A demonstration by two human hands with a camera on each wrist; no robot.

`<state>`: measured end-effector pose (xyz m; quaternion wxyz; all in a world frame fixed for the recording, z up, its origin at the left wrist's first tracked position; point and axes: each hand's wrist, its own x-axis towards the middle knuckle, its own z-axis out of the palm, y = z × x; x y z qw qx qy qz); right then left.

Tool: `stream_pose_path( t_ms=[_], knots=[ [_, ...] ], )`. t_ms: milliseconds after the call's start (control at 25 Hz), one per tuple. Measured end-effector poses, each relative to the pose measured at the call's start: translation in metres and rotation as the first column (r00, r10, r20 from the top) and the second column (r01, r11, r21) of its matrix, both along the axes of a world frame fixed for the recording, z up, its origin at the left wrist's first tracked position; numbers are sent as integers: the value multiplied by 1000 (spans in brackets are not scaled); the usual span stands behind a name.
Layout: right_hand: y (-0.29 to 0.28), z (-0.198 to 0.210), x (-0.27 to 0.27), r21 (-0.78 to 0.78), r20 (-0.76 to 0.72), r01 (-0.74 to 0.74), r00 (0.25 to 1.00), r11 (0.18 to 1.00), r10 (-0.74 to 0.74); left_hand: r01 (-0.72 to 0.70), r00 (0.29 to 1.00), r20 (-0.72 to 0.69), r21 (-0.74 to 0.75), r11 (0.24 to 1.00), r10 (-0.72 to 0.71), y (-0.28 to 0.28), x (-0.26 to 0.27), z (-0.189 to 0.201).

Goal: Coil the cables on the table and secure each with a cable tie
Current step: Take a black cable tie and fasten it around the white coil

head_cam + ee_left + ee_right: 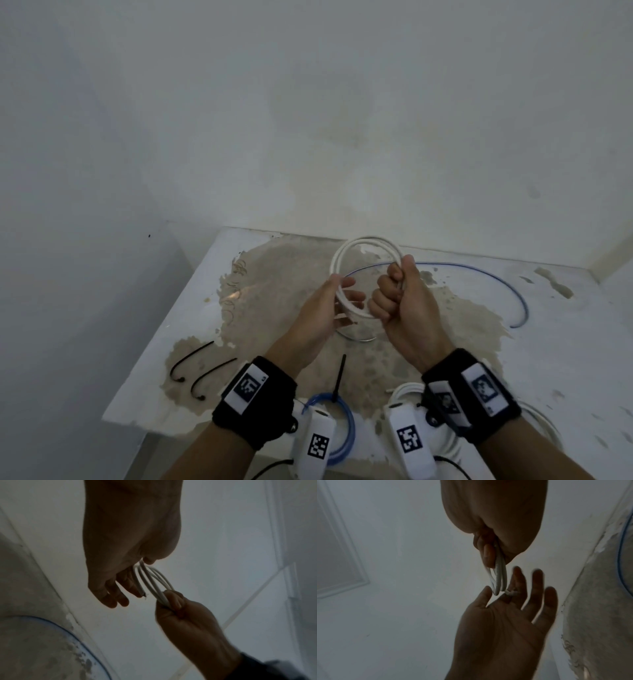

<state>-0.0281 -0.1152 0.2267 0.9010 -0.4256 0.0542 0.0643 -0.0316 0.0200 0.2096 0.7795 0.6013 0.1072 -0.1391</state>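
A white cable coil [363,241] of several loops hangs in the air above the table [565,359]. My right hand [400,291] grips its right side in a fist, as the right wrist view also shows [489,550]. My left hand [339,301] is flat with straight, spread fingers, and the coil's lower left side rests against the palm between thumb and forefinger. In the left wrist view the coil [154,577] runs from the left hand [120,588] to the right fist [180,608]. The cable's loose end [511,593] lies against the left hand's fingers [518,582].
A loose blue cable [496,284] arcs across the far right of the table. Near me lie a blue coil [346,425] with a black cable tie [339,377] and another white coil [407,390]. Two black ties [191,359] lie at the left edge. Walls stand close behind.
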Motion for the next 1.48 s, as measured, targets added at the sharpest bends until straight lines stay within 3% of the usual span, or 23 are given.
stream_pose_path(
  t_ms=[120, 240, 280, 400, 520, 600, 680, 720, 760, 920, 1000, 1200, 1400, 1480],
  knots=[
    [-2, -6, 2, -53, 4, -36, 999, 998, 36, 70, 997, -56, 224, 972, -59, 30, -4, -26],
    [-3, -23, 0, -128, -31, -94, 995, 987, 91, 74, 993, -113, 484, 872, -22, 94, -16, -89],
    [-5, -29, -2, -168, -42, -117, 993, 979, 111, 40, 993, -113, 596, 802, 35, 121, -23, -114],
    [-9, -42, -10, -278, -58, -174, 985, 945, 164, -18, 955, -120, 890, 455, 273, 196, -53, -179],
    [-9, -45, -17, -323, -59, -204, 979, 924, 196, 204, 911, -246, 967, 154, 333, 228, -76, -211],
    [-8, -46, -20, -349, -56, -211, 977, 913, 204, 251, 938, -252, 967, 33, 237, 228, -79, -217],
    [-9, -45, -23, -380, -46, -216, 976, 899, 215, 253, 956, -248, 967, -12, 154, 222, -76, -214],
    [-9, -45, -24, -401, -37, -219, 974, 890, 223, 245, 961, -244, 969, 10, 133, 216, -73, -208],
    [-10, -45, -25, -430, -21, -214, 974, 877, 227, 215, 969, -223, 974, 78, 108, 206, -68, -202],
    [-17, -48, -27, -592, 70, -148, 970, 792, 233, 115, 993, -98, 819, 562, -60, 138, -39, -136],
    [-21, -50, -27, -655, 114, -102, 966, 748, 231, 156, 985, -57, 707, 689, -164, 91, -23, -95],
    [-35, -47, -33, -807, 274, 65, 922, 587, 275, 295, 955, -116, 440, 848, -272, 18, -5, -23],
    [-59, -48, -38, -801, 318, 149, 926, 580, 202, 491, 871, -257, 398, 775, -419, 9, -2, -9],
    [-67, -49, -39, -811, 339, 175, 918, 559, 205, 522, 850, -284, 341, 782, -444, 6, -3, -9]
  ],
)
